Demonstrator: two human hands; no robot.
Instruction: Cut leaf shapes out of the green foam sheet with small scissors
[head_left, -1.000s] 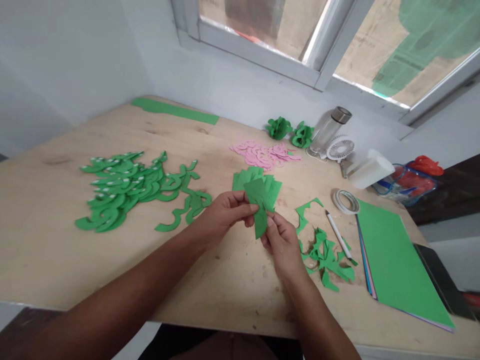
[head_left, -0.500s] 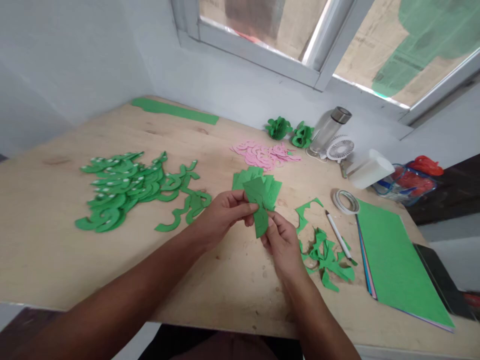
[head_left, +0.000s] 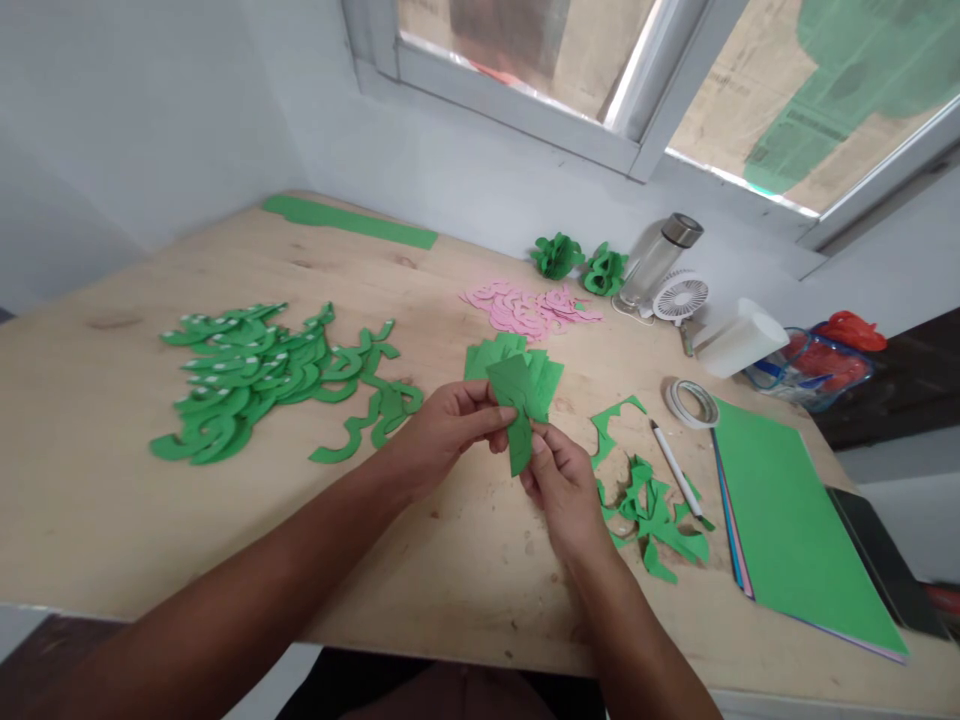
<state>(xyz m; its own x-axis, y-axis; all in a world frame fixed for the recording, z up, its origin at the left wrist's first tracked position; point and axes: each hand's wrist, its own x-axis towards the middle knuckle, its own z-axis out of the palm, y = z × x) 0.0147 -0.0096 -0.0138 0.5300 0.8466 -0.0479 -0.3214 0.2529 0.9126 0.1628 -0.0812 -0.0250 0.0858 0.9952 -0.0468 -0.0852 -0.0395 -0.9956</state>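
Observation:
A small green paper piece [head_left: 510,380] with faint pencil lines is held between both hands above the table. My left hand [head_left: 457,425] pinches it at its middle, thumb on top. The fingers of my right hand [head_left: 556,468] are closed on its lower right edge. Just behind it lies a pile of green paper pieces [head_left: 546,375]. Green scraps [head_left: 652,515] lie to the right of my right hand, beside a white pen-like tool [head_left: 677,468]. Curved green cutouts [head_left: 247,380] are heaped on the left.
Pink cutouts [head_left: 525,308] lie farther back, near two green paper balls [head_left: 557,256]. A bottle [head_left: 660,262], small fan [head_left: 681,296], white cylinder [head_left: 742,338], tape roll [head_left: 691,403] and green sheets [head_left: 806,530] stand or lie on the right.
My right fingers have shifted slightly at the paper's edge, and its lower part looks narrower. My left hand stays in place.

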